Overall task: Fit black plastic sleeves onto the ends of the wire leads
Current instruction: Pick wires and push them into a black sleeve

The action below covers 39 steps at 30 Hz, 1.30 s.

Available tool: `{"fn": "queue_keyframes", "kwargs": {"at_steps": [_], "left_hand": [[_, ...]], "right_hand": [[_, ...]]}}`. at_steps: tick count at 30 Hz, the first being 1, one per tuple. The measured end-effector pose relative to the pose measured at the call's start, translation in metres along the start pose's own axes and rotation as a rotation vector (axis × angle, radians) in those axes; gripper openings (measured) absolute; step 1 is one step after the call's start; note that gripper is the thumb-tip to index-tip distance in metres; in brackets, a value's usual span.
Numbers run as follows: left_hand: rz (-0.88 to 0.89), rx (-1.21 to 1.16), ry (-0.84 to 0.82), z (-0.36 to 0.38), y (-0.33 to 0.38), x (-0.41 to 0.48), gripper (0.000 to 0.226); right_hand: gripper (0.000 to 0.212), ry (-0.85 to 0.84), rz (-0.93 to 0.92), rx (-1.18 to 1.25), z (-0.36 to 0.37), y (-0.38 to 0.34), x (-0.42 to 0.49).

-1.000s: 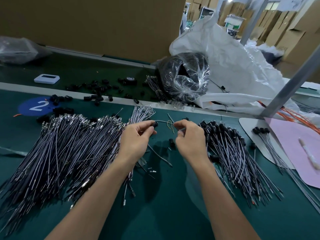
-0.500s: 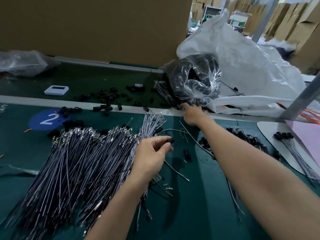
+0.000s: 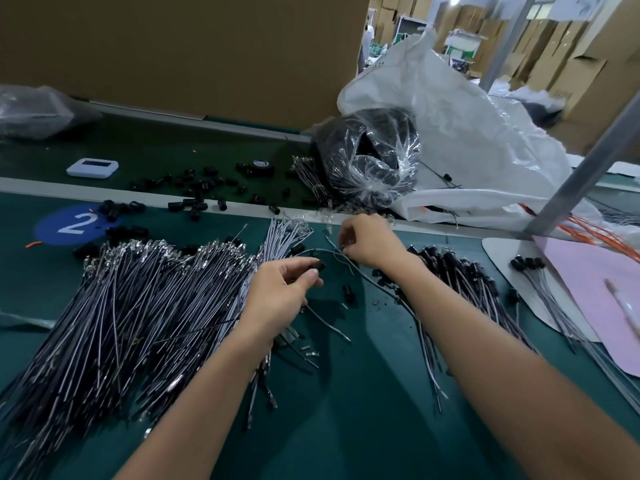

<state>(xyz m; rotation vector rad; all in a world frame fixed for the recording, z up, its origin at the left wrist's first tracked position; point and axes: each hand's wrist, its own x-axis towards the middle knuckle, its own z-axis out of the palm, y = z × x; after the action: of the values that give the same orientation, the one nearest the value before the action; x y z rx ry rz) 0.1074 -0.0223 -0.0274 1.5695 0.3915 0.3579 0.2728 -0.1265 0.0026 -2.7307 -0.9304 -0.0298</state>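
Pinching a black sleeve (image 3: 320, 266) between thumb and forefinger, the left hand (image 3: 280, 292) hovers at the right edge of the big pile of bare wire leads (image 3: 138, 306) on the green table (image 3: 363, 427). Just beyond, the right hand (image 3: 372, 242) curls its fingers at the end of a thin curved lead (image 3: 322, 250); whether it grips anything I cannot tell. Sleeved leads (image 3: 460, 275) lie to its right, loose sleeves (image 3: 194, 188) far left.

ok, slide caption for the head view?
Left hand pinches a black plastic sleeve on a thin wire lead; right hand curled nearby.
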Motion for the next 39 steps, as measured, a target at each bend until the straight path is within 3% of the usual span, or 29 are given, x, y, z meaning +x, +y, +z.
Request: {"fn": "queue_keyframes", "kwargs": {"at_steps": [5,9,13,15,29,39], "left_hand": [[0.001,0.007,-0.005,0.001,-0.001,0.001,0.02],[0.007,0.008,-0.02,0.001,0.0,0.001,0.022],[0.052,-0.04,-0.044,0.003,0.002,-0.001,0.025],[0.085,-0.035,-0.059,0.003,0.002,-0.002,0.024],[0.163,-0.081,-0.148,0.002,0.007,-0.005,0.007],[0.19,-0.18,-0.199,0.002,0.01,-0.008,0.01]], "right_hand": [[0.012,0.17,0.027,0.144,0.0,-0.001,-0.036],[0.011,0.33,0.039,0.549,0.001,-0.002,-0.065],[0.013,0.283,0.036,1.028,0.006,-0.012,-0.093],[0.013,0.253,0.013,1.126,0.006,-0.018,-0.098],[0.019,0.35,-0.121,0.982,-0.002,-0.019,-0.106],[0.024,0.359,-0.142,1.178,0.0,-0.021,-0.108]]}}
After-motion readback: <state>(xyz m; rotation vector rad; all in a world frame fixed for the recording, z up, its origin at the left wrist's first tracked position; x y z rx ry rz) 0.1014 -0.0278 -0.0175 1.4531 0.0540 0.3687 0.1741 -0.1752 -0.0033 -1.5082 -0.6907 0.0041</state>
